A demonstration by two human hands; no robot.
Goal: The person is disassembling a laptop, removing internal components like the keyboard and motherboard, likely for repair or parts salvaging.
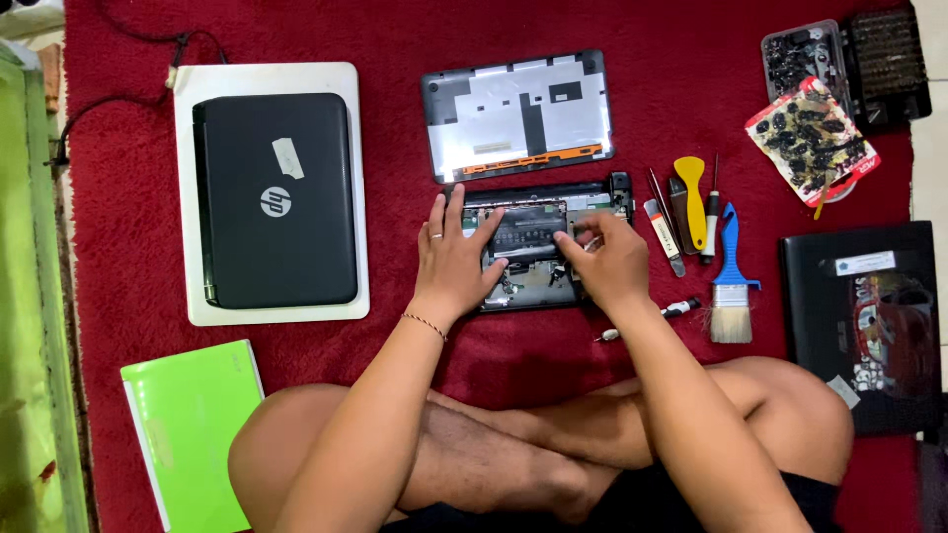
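Note:
An opened small laptop base (538,212) lies on the red carpet in front of my crossed legs, its circuit board and a black component exposed. My left hand (452,259) rests flat on the base's left side, fingers spread, a ring on one finger. My right hand (604,259) presses on the right part of the base, fingers curled over the inner parts next to the black component (528,235). The removed bottom cover (517,114) lies just beyond, inner side up.
A black laptop (275,197) sits on a white one at left, a green laptop (193,424) near my left knee, another black laptop (861,316) at right. A brush (731,286), pry tools and screwdrivers (689,207) lie right of the base. A bit case (849,64) holds screws.

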